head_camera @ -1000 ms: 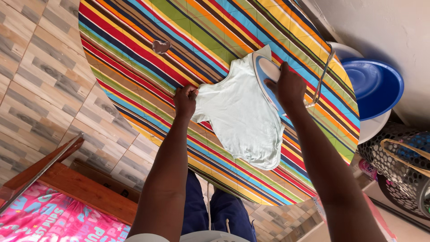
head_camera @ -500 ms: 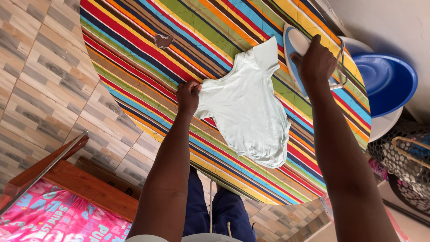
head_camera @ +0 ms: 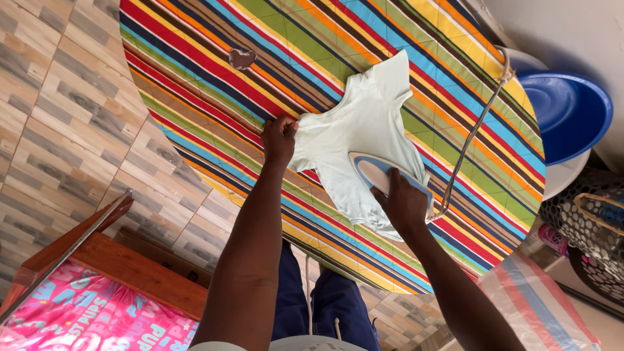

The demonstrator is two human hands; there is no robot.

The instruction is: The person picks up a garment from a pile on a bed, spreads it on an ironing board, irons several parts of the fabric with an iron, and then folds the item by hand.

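Garment: pale baby shirt, soft, light; best held at a sleeve.
Left hand: fingers pinching sleeve.
Right hand: fingers closed around iron.
Surface: striped cloth.

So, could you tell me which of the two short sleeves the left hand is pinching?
The left hand pinches the shirt's near sleeve; the other sleeve lies free, further up the striped cloth.

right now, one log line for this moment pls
left hand: pins sleeve of pale garment | right hand: grips iron on garment | surface: striped round table
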